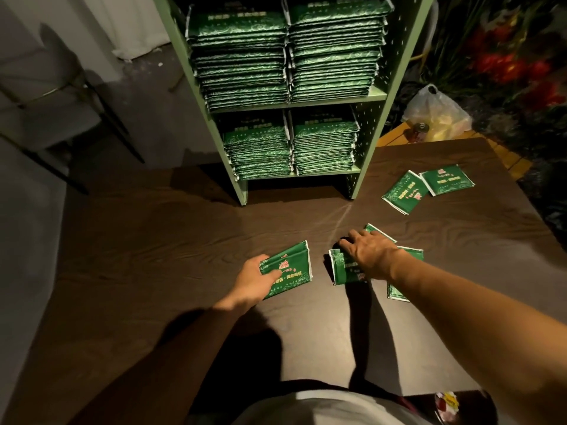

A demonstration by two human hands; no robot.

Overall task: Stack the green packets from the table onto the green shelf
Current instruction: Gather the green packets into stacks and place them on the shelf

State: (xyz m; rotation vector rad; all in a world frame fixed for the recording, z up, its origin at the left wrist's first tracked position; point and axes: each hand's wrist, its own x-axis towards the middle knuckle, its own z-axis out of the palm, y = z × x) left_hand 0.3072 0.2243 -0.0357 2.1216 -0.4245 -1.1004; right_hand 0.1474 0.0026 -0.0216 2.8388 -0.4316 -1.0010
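Note:
My left hand (254, 279) grips a small stack of green packets (291, 266) just above the dark wooden table (153, 256). My right hand (368, 251) reaches over a loose pile of green packets (345, 269), its fingers curled around the pile's far edge. More packets (399, 294) lie under my right forearm. Two further green packets (405, 191) (448, 179) lie at the table's far right. The green shelf (372, 95) stands at the back of the table, with two tall piles of packets on each of its two visible levels.
A white plastic bag (435, 113) and a can (418, 131) sit beyond the table at the right. Red flowers (506, 65) are behind them. A chair (55, 96) stands at the left on the floor. A small colourful item (446, 404) lies near my body.

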